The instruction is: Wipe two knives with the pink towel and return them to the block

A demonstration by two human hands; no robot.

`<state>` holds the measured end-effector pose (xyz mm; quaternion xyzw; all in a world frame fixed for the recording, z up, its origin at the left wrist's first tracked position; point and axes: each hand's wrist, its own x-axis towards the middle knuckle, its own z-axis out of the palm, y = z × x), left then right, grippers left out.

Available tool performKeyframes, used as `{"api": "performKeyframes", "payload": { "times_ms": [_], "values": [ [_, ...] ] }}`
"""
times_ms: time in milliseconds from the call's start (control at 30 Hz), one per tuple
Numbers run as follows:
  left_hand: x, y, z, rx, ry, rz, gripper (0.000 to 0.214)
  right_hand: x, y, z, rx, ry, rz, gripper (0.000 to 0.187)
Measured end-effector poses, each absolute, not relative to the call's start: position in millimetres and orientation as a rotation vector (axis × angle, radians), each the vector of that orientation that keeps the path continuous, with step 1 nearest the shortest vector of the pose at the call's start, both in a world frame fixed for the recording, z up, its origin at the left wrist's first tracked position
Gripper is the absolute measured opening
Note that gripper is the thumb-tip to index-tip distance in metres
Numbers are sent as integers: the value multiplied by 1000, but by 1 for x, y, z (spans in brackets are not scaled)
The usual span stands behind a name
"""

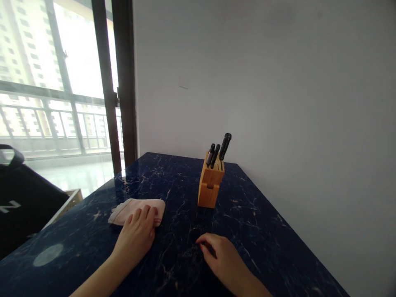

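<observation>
On the dark marbled table, the left hand is lying flat with its fingers apart. It is pressing on the near edge of a pink cloth rather than gripping it. The cloth is sitting folded toward the table's left side, well apart from the block. The right hand is resting to the right of the cloth, its fingers curling toward something dark beneath them. I cannot tell whether it is clamping on anything, since that thing is blending into the tabletop.

By the look of it, the work is standing at first contact, with the cloth pinned down and not lifted. A move from here would be calling for even downward pressure, so the cloth is not bunching, and for the right hand kept clear of the block beyond it.

Counting: one cloth, one wooden block, three black handles sticking up from it, and two hands. A black bag is standing off the table's left edge.
</observation>
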<state>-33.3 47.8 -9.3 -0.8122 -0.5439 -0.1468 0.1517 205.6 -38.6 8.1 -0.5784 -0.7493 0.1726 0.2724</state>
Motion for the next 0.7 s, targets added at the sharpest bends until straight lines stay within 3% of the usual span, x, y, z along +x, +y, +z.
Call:
{"api": "performKeyframes", "payload": {
  "times_ms": [333,467,567,700],
  "values": [
    [-32,50,-9,-2407,-1585,-426,31,204,-33,-2,-1579,-1870,494,25],
    [-33,51,-8,-2420,-1576,-443,30,224,-2,-15,-1598,-1472,439,52],
    [-34,53,-8,-2447,-1550,-423,29,237,32,-19,-1646,-1197,198,77],
    [-37,58,-11,-2459,-1546,-427,28,228,71,-8,-1619,-1091,116,105]
  ]
}}
